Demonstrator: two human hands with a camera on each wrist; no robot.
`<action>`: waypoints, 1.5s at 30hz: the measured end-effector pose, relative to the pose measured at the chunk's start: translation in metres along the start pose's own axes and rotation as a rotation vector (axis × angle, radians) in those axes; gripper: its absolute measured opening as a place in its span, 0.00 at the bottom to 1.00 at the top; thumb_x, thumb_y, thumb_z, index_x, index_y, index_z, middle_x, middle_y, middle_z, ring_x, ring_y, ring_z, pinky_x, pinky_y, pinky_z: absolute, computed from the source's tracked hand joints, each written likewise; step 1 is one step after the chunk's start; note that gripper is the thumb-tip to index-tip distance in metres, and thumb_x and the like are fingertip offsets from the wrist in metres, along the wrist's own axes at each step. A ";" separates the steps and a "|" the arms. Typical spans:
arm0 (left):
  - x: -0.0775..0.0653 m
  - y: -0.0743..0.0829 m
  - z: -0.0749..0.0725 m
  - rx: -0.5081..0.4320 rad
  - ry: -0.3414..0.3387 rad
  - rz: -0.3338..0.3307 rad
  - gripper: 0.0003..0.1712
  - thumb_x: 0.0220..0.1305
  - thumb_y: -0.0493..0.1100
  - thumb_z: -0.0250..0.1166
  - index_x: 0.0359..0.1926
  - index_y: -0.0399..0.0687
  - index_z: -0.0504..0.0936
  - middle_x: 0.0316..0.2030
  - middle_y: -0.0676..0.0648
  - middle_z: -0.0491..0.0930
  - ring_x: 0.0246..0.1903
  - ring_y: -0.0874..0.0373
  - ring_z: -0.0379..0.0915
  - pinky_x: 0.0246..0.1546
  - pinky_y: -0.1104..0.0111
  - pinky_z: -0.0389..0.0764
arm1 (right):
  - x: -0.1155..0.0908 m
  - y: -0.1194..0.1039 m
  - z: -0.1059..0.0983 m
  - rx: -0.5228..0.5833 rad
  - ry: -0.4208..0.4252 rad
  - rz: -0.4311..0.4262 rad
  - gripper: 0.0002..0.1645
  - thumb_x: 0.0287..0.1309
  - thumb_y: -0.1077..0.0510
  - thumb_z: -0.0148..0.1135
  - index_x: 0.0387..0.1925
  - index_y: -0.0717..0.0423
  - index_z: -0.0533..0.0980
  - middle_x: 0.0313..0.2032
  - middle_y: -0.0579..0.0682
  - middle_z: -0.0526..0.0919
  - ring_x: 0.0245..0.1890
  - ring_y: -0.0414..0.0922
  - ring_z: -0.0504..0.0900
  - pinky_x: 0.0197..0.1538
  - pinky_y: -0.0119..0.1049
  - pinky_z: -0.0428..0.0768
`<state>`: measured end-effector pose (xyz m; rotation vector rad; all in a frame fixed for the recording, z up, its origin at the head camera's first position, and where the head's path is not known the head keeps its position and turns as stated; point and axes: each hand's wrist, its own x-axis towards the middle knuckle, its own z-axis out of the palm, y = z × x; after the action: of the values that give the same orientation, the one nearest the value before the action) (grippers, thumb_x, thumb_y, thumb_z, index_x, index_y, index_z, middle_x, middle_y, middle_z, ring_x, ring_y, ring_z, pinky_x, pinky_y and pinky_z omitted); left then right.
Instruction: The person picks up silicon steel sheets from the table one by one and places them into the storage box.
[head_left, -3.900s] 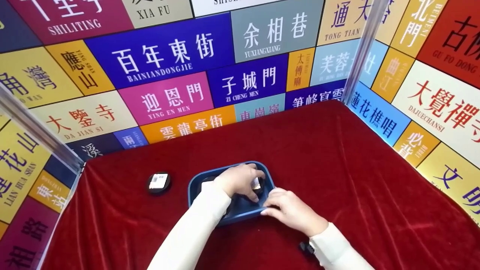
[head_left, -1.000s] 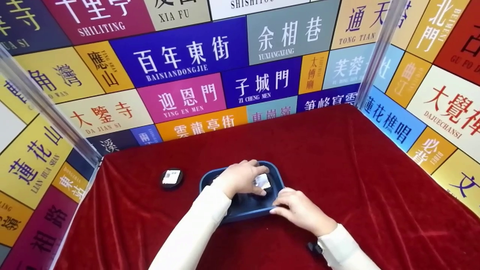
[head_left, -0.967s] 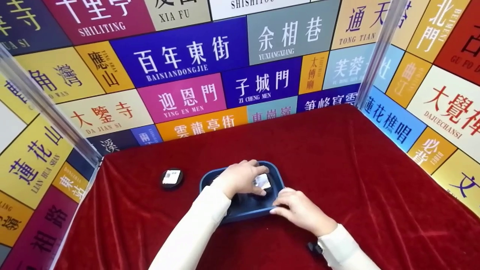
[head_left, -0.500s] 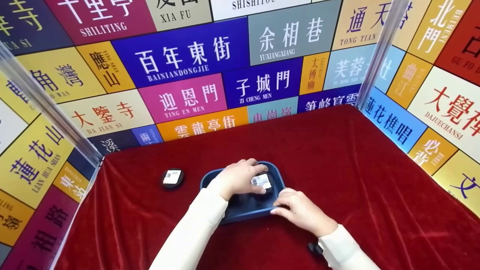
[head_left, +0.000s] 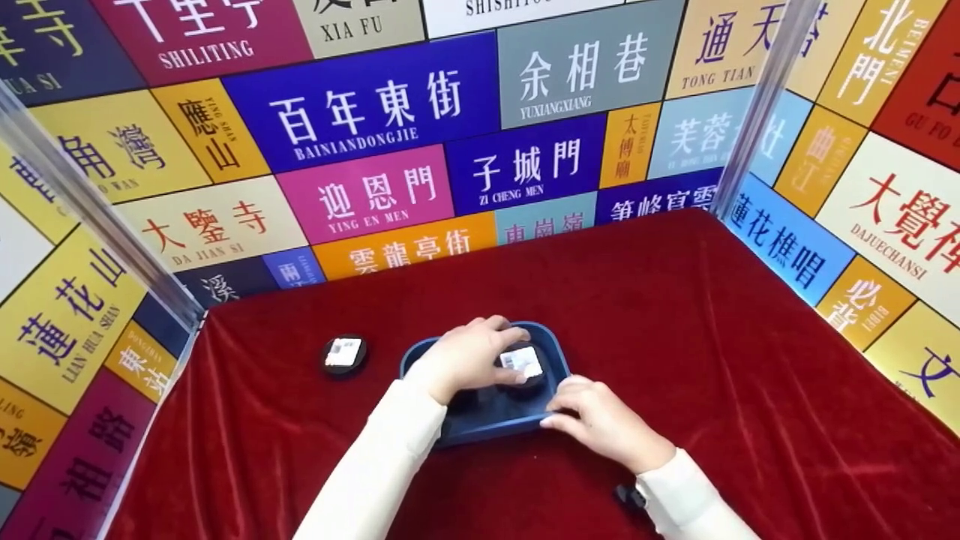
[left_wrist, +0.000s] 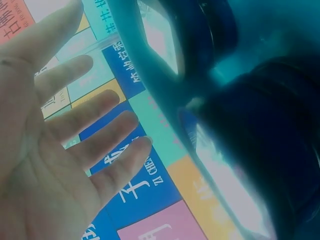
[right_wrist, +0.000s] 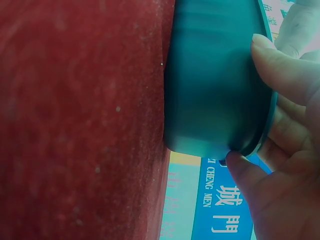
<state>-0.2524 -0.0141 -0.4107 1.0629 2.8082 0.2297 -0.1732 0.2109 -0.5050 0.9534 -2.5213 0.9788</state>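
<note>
A blue rounded box (head_left: 491, 430) stands on the red cloth. Inside it lies a dark round container (head_left: 523, 363) with a white label on top. Over the box, my left hand (head_left: 466, 354) has its fingers spread beside that container. The left wrist view shows those fingers apart from two dark round containers, one nearer (left_wrist: 270, 125) and one farther (left_wrist: 197, 30); in the head view my hand and sleeve cover the second. My right hand (head_left: 604, 421) grips the box's right corner, its thumb (right_wrist: 275, 62) on the near wall.
Another dark round container (head_left: 346, 356) with a white label lies on the red cloth (head_left: 637, 300), left of the box. Panels printed with large characters (head_left: 360, 112) rise behind and at both sides. A small black device (head_left: 630, 496) is on the right wrist.
The head view has shifted slightly. My left hand has loosened and drawn back to the left, uncovering more of the labelled container in the box. The right hand keeps its hold on the corner.
</note>
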 end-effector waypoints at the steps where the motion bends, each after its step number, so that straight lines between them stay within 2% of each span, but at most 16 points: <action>1: -0.001 0.000 -0.001 -0.002 0.002 -0.005 0.37 0.60 0.64 0.69 0.69 0.63 0.74 0.63 0.47 0.76 0.59 0.51 0.73 0.63 0.53 0.76 | 0.000 0.000 0.000 -0.001 0.000 0.000 0.03 0.58 0.53 0.72 0.31 0.47 0.86 0.30 0.39 0.82 0.35 0.36 0.77 0.40 0.30 0.79; 9: -0.007 0.002 -0.006 -0.030 0.032 -0.013 0.35 0.61 0.63 0.68 0.68 0.63 0.75 0.62 0.47 0.76 0.59 0.50 0.73 0.62 0.53 0.76 | 0.000 0.002 0.001 -0.011 0.034 -0.037 0.04 0.53 0.58 0.75 0.30 0.47 0.86 0.29 0.40 0.83 0.34 0.37 0.78 0.40 0.29 0.78; 20: -0.016 -0.002 -0.008 -0.040 0.043 -0.011 0.35 0.62 0.63 0.67 0.68 0.62 0.75 0.63 0.47 0.76 0.59 0.51 0.73 0.63 0.54 0.76 | 0.000 0.001 0.000 -0.006 0.017 -0.015 0.04 0.58 0.53 0.72 0.32 0.48 0.87 0.30 0.40 0.83 0.35 0.37 0.78 0.40 0.31 0.79; 33: -0.021 -0.010 -0.008 -0.045 0.112 0.002 0.33 0.62 0.64 0.67 0.67 0.63 0.76 0.60 0.48 0.77 0.57 0.52 0.74 0.60 0.56 0.78 | 0.000 0.001 -0.001 -0.006 0.016 -0.013 0.04 0.58 0.53 0.72 0.32 0.48 0.87 0.30 0.40 0.83 0.34 0.37 0.78 0.40 0.30 0.79; 45: -0.029 -0.019 -0.006 -0.066 0.128 -0.010 0.33 0.62 0.62 0.68 0.67 0.62 0.76 0.58 0.48 0.78 0.55 0.51 0.75 0.59 0.55 0.79 | 0.000 0.000 0.001 -0.003 0.010 -0.017 0.04 0.58 0.53 0.72 0.31 0.48 0.87 0.29 0.40 0.83 0.34 0.37 0.77 0.40 0.30 0.79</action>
<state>-0.2445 -0.0477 -0.4065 1.0553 2.8949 0.4004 -0.1735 0.2098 -0.5055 0.9652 -2.5016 0.9717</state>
